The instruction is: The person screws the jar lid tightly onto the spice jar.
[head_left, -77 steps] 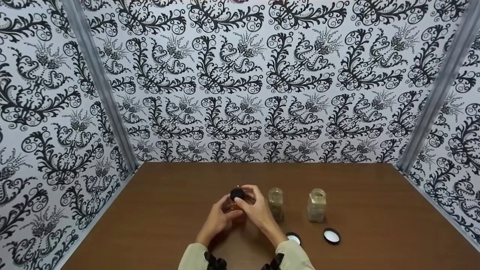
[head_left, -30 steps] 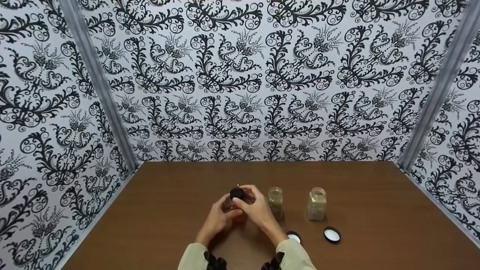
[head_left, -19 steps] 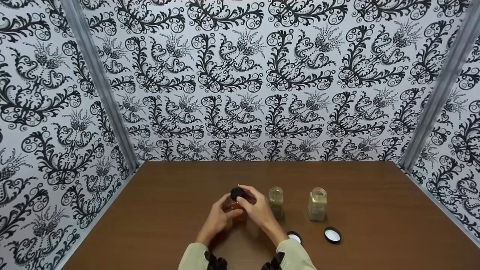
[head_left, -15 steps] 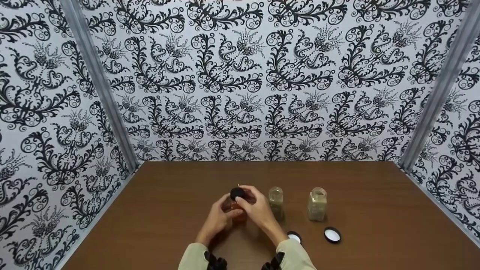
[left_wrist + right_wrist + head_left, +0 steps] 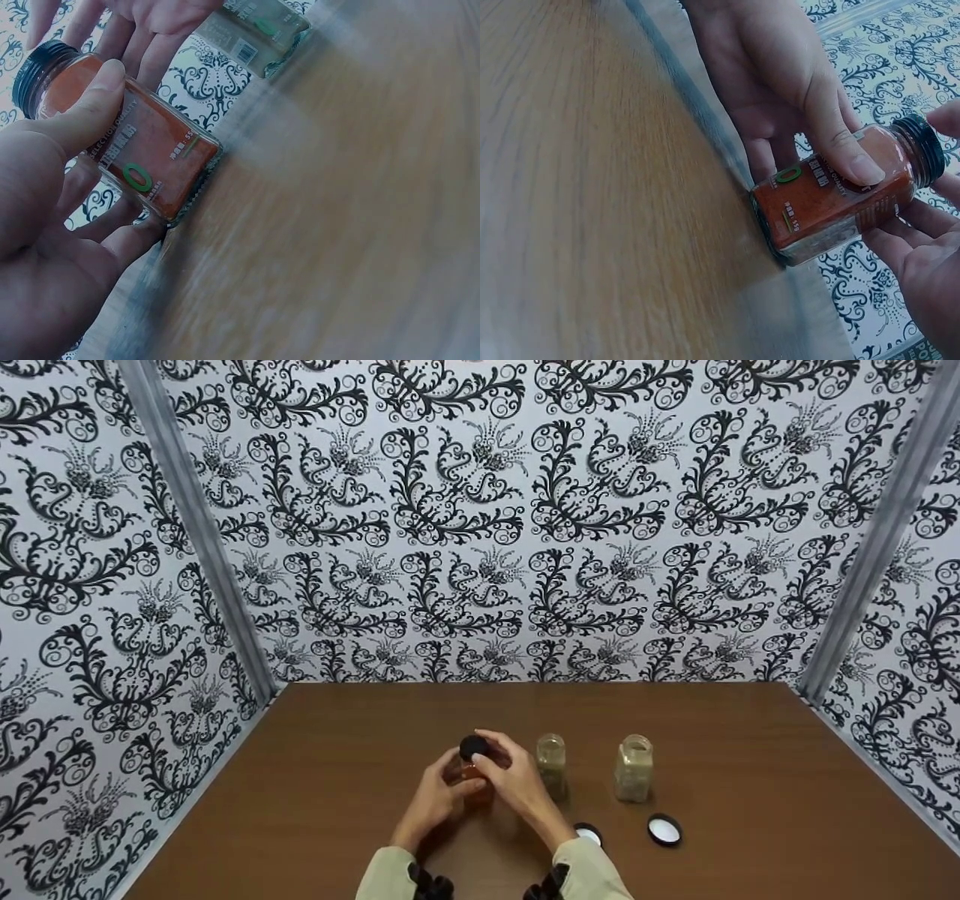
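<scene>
A square glass spice jar [image 5: 817, 199] of red-orange powder, with a printed label, stands between both hands, its base at the tabletop. My left hand [image 5: 435, 801] grips the jar's body, thumb across the label in both wrist views. At its black ribbed lid [image 5: 473, 747], my right hand [image 5: 521, 781] has the thumb on the near side and a finger on the far side. More right-hand fingers reach behind the jar in the left wrist view. The lid sits on the jar's neck.
Right of the hands stand two lidless glass jars: one with dark green contents [image 5: 553, 776], another with paler, greyish-green contents [image 5: 634, 776]. Two black lids lie white side up, a near lid [image 5: 589, 837] partly behind the right sleeve and a farther-right lid [image 5: 664, 830]. Patterned walls enclose the wooden table [image 5: 337, 742].
Both hands stay around the red-orange jar in the same spot. The right thumb shifts slightly back and forth at the lid. The other jars and loose lids stay put.
</scene>
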`<act>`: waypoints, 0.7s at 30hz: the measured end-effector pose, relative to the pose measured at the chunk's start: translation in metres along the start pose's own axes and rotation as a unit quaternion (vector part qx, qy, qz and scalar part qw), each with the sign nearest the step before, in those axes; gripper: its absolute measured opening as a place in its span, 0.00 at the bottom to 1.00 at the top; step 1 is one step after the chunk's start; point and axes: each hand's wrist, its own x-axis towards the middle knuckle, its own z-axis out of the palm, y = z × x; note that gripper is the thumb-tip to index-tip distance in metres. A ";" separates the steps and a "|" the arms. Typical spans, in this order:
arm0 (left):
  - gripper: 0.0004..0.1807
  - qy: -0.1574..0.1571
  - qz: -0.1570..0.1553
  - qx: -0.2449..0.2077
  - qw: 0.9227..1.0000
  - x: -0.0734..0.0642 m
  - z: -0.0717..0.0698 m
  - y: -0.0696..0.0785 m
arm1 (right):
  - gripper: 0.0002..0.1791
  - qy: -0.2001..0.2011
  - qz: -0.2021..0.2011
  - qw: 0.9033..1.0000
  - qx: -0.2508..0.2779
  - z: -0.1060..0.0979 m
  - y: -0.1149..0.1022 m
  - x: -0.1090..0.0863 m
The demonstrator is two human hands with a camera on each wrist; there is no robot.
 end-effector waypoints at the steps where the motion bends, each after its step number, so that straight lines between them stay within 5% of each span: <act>1: 0.31 -0.001 0.002 -0.001 1.000 0.000 0.000 0.000 | 0.23 0.000 -0.001 1.000 -0.002 0.000 0.000 0.000; 13: 0.32 -0.007 0.012 -0.029 0.999 0.003 -0.001 -0.002 | 0.20 0.010 -0.009 0.999 0.037 0.001 0.000 0.003; 21: 0.31 -0.008 0.012 -0.025 1.000 0.001 0.000 -0.002 | 0.23 -0.001 -0.023 1.000 -0.004 -0.001 0.001 0.001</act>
